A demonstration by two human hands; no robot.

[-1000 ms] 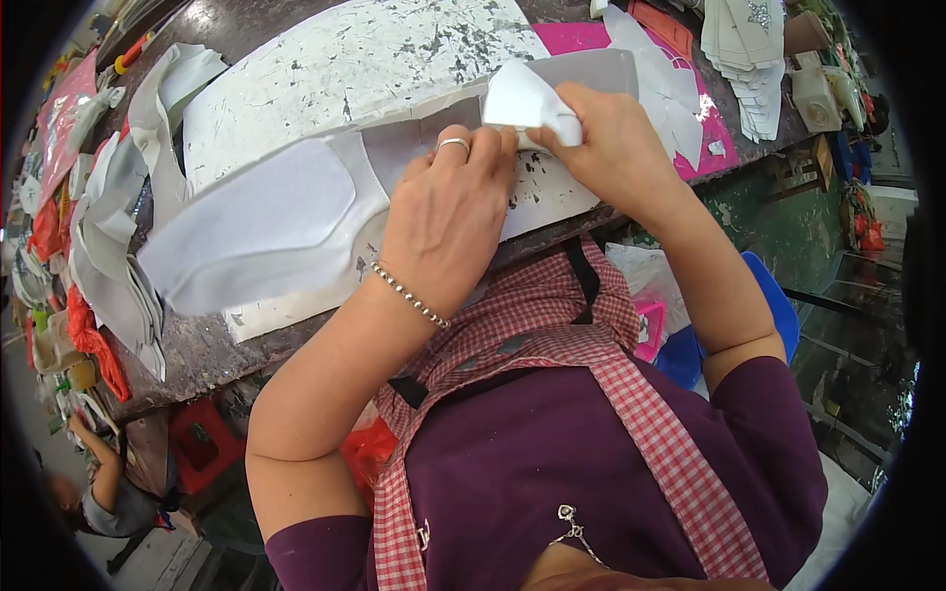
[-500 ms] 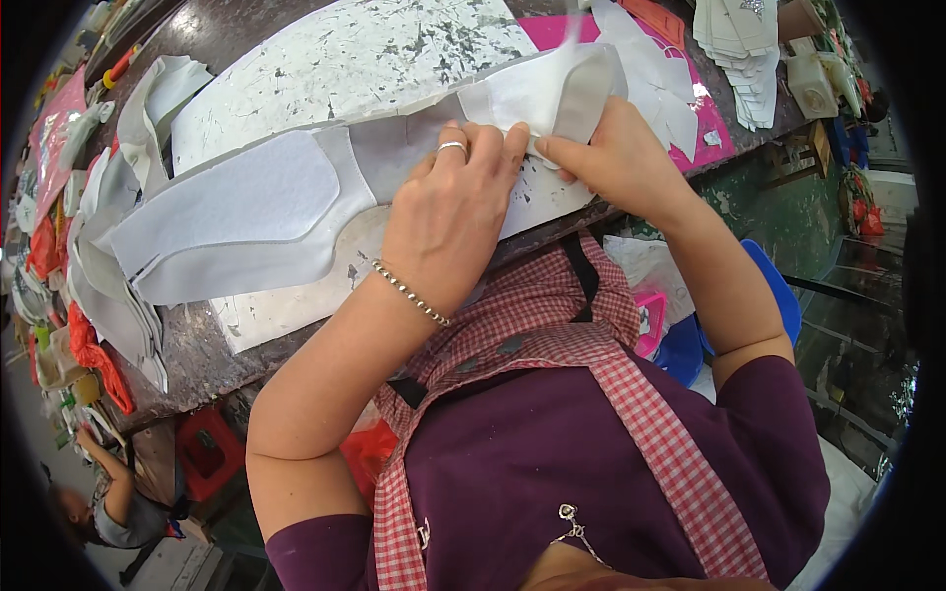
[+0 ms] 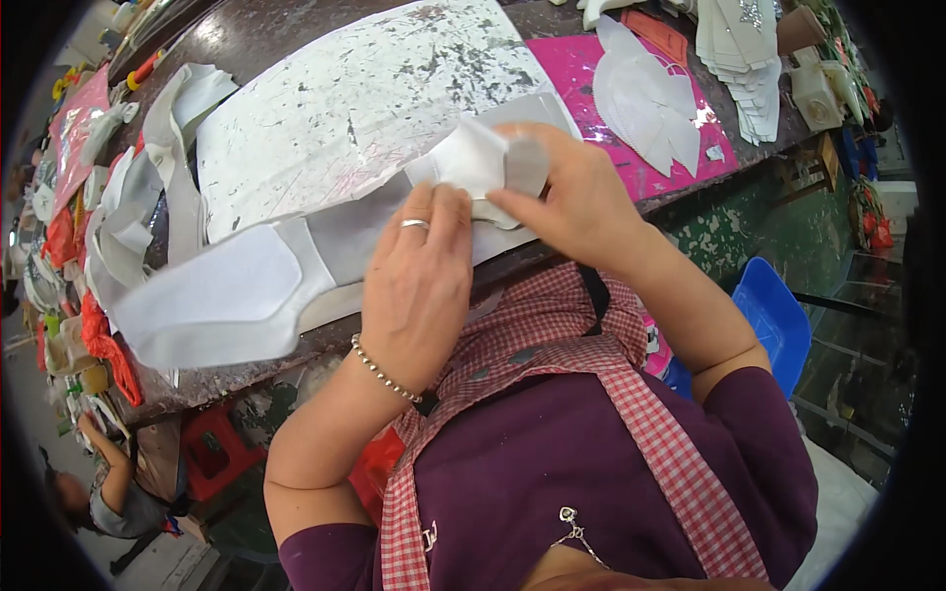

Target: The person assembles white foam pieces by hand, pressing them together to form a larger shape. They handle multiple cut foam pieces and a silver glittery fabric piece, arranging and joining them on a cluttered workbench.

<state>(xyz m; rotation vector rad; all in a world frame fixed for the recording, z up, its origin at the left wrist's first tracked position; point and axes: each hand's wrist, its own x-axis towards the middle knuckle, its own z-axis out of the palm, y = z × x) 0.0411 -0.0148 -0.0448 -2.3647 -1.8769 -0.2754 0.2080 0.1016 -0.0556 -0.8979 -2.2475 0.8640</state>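
Note:
A long grey-white upper piece (image 3: 357, 229), of leather-like sheet with white backing panels, stretches across the table's near side, its left end blurred. My left hand (image 3: 424, 256), with a ring and a beaded bracelet, grips its middle; the fingers are bent together on top and the thumb is hidden. At the piece's right end, my right hand (image 3: 576, 192) pinches the folded-over part between thumb and fingers. Just left of that thumb, the material bends up around a white patch (image 3: 473, 158). A curved pale edge shows below both hands.
A paint-scuffed white board (image 3: 365, 98) lies behind the piece. To its right, pale cut pieces (image 3: 645, 98) rest on a pink mat (image 3: 572, 59). Stacked pieces (image 3: 739, 59) stand far right, more strips (image 3: 177, 128) at left. A co-worker (image 3: 118, 483) is at lower left.
Both hands have drawn the piece left and nearer to me. Its right end has come off the pink mat, and my right hand now covers more of it.

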